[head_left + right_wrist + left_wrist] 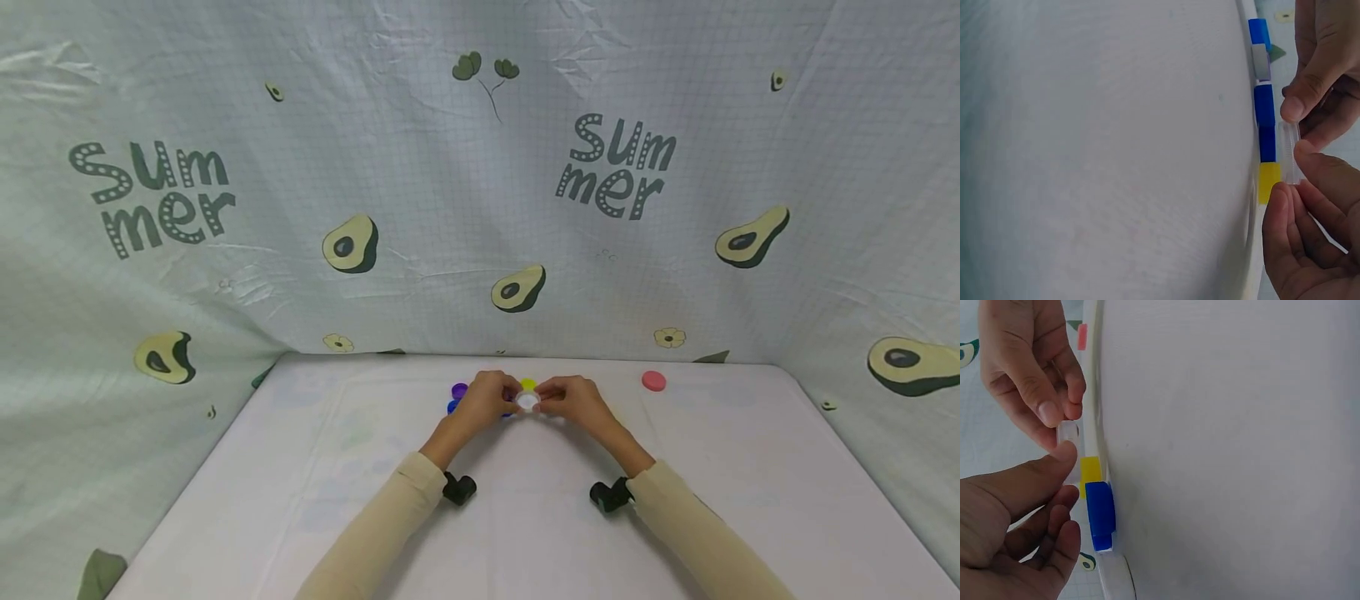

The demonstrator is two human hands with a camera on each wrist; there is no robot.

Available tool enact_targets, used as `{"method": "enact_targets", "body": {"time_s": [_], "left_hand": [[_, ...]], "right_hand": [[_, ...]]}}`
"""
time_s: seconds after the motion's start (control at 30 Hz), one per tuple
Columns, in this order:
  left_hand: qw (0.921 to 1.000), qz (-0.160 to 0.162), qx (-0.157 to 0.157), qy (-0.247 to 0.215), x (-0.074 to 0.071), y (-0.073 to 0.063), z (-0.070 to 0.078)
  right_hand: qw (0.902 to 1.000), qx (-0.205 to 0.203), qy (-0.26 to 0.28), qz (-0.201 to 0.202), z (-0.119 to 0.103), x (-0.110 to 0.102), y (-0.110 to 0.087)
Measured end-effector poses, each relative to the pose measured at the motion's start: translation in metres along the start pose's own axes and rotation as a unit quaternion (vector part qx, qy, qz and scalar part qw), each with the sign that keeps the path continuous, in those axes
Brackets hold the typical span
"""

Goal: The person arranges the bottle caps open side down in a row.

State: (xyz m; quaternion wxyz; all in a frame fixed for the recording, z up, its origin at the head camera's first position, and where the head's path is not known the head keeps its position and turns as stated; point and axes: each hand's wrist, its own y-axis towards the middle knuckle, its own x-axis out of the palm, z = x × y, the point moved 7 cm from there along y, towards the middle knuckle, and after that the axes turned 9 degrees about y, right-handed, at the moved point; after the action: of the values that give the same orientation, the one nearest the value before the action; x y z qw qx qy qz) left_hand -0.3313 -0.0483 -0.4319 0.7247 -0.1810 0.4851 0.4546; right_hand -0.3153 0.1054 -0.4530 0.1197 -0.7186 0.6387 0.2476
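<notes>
Both hands pinch a small, clear, round lid-like piece (528, 402), one from each side, above the table's far part. My left hand (486, 397) grips its left edge between thumb and fingers. On the opposite edge, the thumb and fingers of my right hand (573, 398) pinch it. The right wrist view shows the clear piece (1289, 150) edge-on, with fine ridges along its side. Just behind it lies a yellow disc (528, 384). Blue discs (1264, 105) stand close by, partly hidden by my left hand in the head view.
A purple disc (459, 391) and a blue disc (452, 407) lie left of my left hand. Farther right, a red disc (654, 381) rests near the back edge of the white table (315, 467). A printed curtain (420, 167) hangs behind.
</notes>
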Motion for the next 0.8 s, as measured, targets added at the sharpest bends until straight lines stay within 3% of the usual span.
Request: {"method": "enact_targets", "body": {"time_s": [0.23, 0.5, 0.67, 0.8], "left_hand": [[0.9985, -0.032, -0.026, 0.036, 0.011, 0.004, -0.002], [0.9957, -0.024, -0.013, 0.089, 0.008, 0.0, 0.006], [0.9972, -0.02, -0.008, 0.071, 0.004, 0.001, 0.017], [0.9993, -0.02, 0.005, 0.032, 0.008, 0.011, 0.032]], "right_hand": [[0.9994, 0.019, -0.028, -0.001, -0.001, 0.002, 0.001], [0.9992, 0.015, -0.036, -0.013, -0.001, 0.002, 0.001], [0.9988, 0.023, -0.033, -0.026, 0.001, -0.013, -0.001], [0.9986, 0.002, -0.045, -0.026, 0.007, -0.041, -0.002]]}}
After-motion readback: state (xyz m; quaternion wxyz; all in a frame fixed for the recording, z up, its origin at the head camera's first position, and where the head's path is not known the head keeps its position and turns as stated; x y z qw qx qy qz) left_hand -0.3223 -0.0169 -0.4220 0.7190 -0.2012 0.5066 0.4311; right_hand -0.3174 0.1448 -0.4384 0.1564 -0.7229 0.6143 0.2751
